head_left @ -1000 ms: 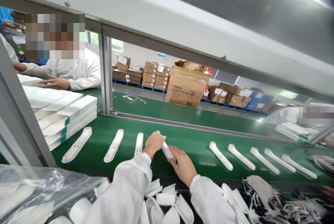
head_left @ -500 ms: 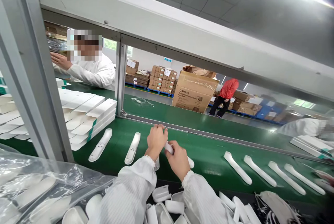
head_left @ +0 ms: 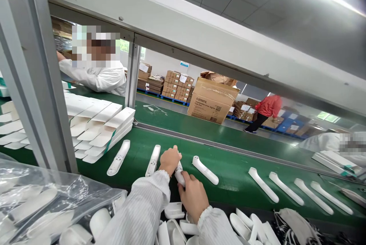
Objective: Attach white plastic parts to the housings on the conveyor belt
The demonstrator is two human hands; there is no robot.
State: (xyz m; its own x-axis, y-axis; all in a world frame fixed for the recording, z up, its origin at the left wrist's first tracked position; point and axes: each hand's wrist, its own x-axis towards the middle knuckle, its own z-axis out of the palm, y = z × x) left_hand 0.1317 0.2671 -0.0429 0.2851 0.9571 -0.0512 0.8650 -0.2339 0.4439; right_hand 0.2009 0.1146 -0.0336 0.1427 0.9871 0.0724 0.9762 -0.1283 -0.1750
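Note:
A white, elongated plastic device is held between my two hands over the near side of the green belt. My left hand closes on its far end, with the fingertips partly hidden. Lower down, my right hand grips its near end between thumb and fingers. To the left lie two similar devices, one near my left hand and another farther out, both with small buttons or openings showing. A smooth white curved device rests on the belt just right of my hands.
Several curved white pieces lie farther right on the belt. Loose white shells fill the near edge, beside a clear plastic bag of parts. White cartons are stacked left by a metal post. Co-workers in white sit across the belt.
My right hand has moved down and toward me, and more of the held device shows between my hands. The curved device to the right is now uncovered. A person in red has walked right.

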